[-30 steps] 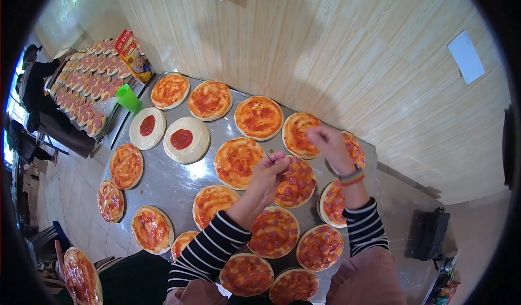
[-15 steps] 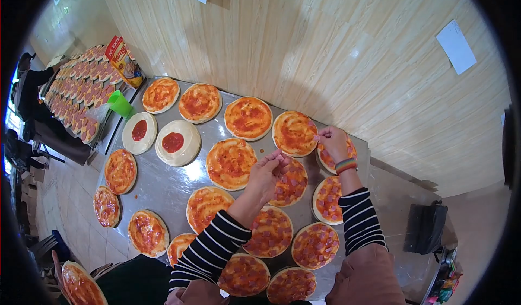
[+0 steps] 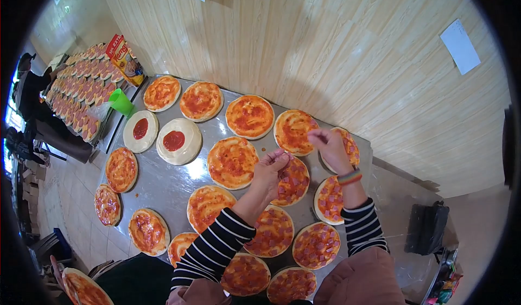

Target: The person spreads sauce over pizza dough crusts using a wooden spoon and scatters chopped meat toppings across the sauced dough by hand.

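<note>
My left hand (image 3: 268,170), fingers curled closed, is over the edge of a pizza topped with ham pieces (image 3: 294,183); what it grips is hidden. My right hand (image 3: 331,146) has its fingers pinched together above the right edge of a sauce-covered pizza (image 3: 293,134), and anything between the fingertips is too small to make out. Under and behind my right wrist lies another ham-topped pizza (image 3: 350,148), partly covered. Several more ham-topped pizzas, one of them at the right edge (image 3: 329,201), lie nearer to me.
The metal table (image 3: 152,188) also bears several sauced pizzas and two pale bases, one (image 3: 190,133) with a central sauce spot. A green cup (image 3: 120,103) and a red-yellow packet (image 3: 126,61) stand far left. A person (image 3: 35,96) works beyond; another hand holds a pizza (image 3: 84,288) at lower left.
My right hand has shifted slightly, its wrist lower and its fingers drawn a little left over the sauced pizza. The left hand stays nearly in place, fingertips still together.
</note>
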Demonstrator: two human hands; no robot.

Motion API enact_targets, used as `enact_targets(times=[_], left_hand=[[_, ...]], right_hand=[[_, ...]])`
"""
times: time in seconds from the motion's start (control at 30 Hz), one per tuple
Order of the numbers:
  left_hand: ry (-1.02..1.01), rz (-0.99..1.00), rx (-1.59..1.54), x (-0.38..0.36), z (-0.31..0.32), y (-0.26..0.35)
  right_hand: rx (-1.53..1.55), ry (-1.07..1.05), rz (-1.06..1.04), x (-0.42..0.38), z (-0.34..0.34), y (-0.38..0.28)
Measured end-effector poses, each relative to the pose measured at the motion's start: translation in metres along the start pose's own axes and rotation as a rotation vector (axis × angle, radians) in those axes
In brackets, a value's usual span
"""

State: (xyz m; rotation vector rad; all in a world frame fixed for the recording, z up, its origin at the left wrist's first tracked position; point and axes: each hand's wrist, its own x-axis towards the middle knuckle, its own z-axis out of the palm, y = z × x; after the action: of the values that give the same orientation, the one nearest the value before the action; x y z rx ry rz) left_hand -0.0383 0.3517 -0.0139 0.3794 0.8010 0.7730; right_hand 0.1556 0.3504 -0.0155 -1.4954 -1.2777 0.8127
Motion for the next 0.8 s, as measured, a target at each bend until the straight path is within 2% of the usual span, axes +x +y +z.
enact_targets(times=[0.03, 0.1, 0.13, 0.23, 0.3, 0.43, 0.63, 0.7, 0.8], left_hand=[[-0.017, 0.006, 0.015, 0.001, 0.001, -0.002], [-0.04, 0.008, 0.031, 0.001, 0.005, -0.006], [-0.03, -0.005, 0.035, 0.001, 0.008, -0.007], [-0.008, -0.038, -0.001, -0.003, 0.011, -0.006], [0.0, -0.062, -0.039, -0.004, 0.009, -0.006], [-0.088, -0.075, -0.152, -0.008, -0.001, 0.001], [-0.127, -0.083, -0.118, -0.016, -0.005, 0.006], [-0.144, -0.081, -0.126, -0.016, -0.007, 0.006], [-0.159, -0.079, -0.151, -0.018, -0.005, 0.009]], right_hand=[[-0.002, 0.001, 0.001, -0.011, 0.006, -0.019], [0.232, -0.334, 0.196, -0.031, 0.014, -0.053], [0.231, -0.331, 0.196, -0.032, 0.014, -0.052], [0.165, -0.246, 0.186, -0.026, 0.012, -0.03], [0.022, 0.029, 0.067, -0.008, -0.003, 0.008], [-0.185, 0.065, 0.177, 0.007, -0.014, 0.025], [-0.403, 0.059, 0.048, 0.006, -0.003, 0.042], [-0.73, 0.056, -0.066, 0.007, -0.001, 0.043], [-0.852, 0.108, -0.153, 0.0, 0.0, 0.024]])
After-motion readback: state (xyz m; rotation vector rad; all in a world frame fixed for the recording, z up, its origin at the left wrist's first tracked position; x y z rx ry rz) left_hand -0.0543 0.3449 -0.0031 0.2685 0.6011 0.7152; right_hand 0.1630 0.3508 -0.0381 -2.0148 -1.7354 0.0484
